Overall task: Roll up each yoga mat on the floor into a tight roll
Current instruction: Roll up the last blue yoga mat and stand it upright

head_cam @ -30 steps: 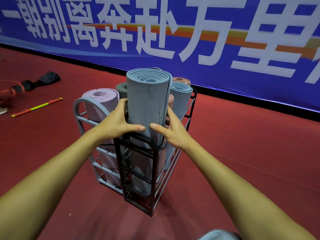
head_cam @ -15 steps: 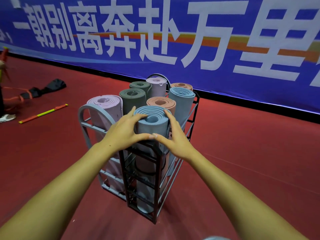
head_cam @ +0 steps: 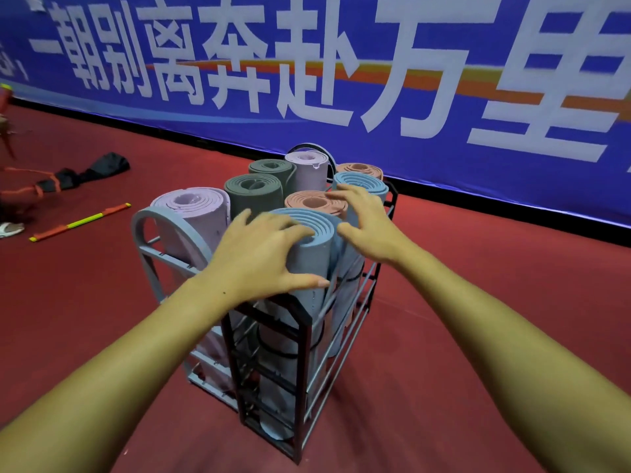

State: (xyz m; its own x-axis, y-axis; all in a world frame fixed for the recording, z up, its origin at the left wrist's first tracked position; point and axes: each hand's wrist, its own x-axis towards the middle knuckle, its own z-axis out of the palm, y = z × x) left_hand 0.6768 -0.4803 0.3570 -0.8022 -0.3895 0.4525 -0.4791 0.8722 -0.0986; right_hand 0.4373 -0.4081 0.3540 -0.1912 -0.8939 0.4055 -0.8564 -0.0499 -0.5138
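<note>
Both hands (head_cam: 307, 247) around blue mat (head_cam: 312, 254), seemingly racked (head_cam: 300, 322)

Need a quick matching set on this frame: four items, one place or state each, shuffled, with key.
1. front light-blue rolled foam mat
2. large lilac rolled mat
3. yellow-and-orange stick
4. right hand

A. lying on the red floor
B. behind the grey arched rack handle
C. gripped by the left hand
D. fingers spread, over the mat tops

Pairs: 1-C, 2-B, 3-A, 4-D
</note>
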